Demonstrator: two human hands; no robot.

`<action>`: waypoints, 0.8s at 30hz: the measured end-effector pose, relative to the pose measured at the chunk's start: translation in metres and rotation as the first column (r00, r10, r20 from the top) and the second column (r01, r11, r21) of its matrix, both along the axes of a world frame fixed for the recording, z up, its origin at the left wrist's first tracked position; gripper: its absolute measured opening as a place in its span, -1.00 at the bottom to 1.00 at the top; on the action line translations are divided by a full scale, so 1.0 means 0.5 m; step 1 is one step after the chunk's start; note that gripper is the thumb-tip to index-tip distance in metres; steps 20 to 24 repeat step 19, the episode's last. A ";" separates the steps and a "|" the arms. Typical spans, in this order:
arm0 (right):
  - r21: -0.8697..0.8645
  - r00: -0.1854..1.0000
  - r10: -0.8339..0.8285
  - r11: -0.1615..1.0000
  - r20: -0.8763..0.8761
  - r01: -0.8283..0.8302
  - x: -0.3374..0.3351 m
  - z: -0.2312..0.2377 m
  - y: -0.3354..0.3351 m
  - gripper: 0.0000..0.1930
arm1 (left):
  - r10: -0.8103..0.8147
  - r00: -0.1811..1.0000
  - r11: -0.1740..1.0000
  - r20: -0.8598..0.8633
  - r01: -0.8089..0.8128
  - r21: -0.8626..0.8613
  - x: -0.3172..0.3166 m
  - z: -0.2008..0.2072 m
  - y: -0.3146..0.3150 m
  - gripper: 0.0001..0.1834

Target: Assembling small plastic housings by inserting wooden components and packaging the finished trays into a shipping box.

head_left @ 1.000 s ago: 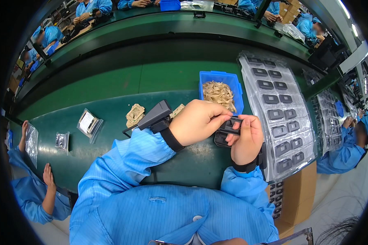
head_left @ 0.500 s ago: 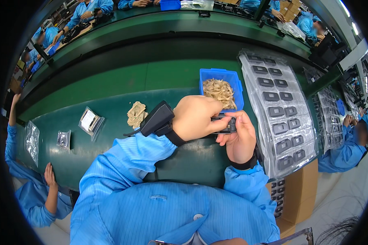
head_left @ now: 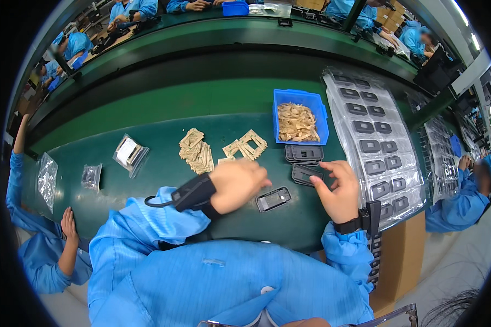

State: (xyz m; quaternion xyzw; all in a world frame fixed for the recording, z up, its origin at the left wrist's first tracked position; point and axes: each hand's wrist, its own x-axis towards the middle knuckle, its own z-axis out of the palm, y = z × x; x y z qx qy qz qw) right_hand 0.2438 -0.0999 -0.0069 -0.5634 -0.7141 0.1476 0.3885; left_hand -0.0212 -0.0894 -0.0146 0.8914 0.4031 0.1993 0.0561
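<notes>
My right hand (head_left: 339, 191) reaches over the right side of the bench, thumb and forefinger apart. Beside its fingertips lies a black plastic housing (head_left: 305, 175); whether they touch is unclear. More black housings (head_left: 304, 153) are stacked just beyond. Motion blurs my left hand (head_left: 239, 184), whose fingers look bent over the green bench; anything in them is hidden. To its right, a dark rectangular frame (head_left: 274, 199) rests flat. Thin beige rectangular frames (head_left: 247, 145) lie past the left hand, with a larger heap of beige frames (head_left: 195, 152) left of those.
A blue bin (head_left: 302, 97) holds curled tan strips. Right of it, a clear plastic tray (head_left: 350, 144) carries rows of black frames. Small plastic bags (head_left: 131, 156) lie at left, near a co-worker's hand (head_left: 69, 223). A cardboard box (head_left: 401, 256) stands below the bench's right edge.
My hands have parted: the left moved left and nearer, the right moved right. The dark part they held together is out of the right hand. Black housings and beige frames are now uncovered.
</notes>
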 end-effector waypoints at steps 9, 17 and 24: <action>-0.004 0.935 0.242 0.968 -0.258 -0.251 -0.081 0.047 -0.003 -0.80 | 0.302 0.950 0.926 -0.077 -0.312 -0.213 -0.106 0.012 0.037 -0.72; -0.116 0.749 0.286 0.894 -0.597 -0.434 -0.131 0.040 0.061 -0.89 | 0.287 0.955 0.863 0.069 -0.227 -0.452 -0.118 0.010 0.053 -0.78; -0.139 0.688 0.266 0.870 -0.675 -0.473 -0.138 0.021 0.076 -0.88 | 0.295 0.951 0.820 0.090 -0.203 -0.535 -0.123 0.015 0.059 -0.80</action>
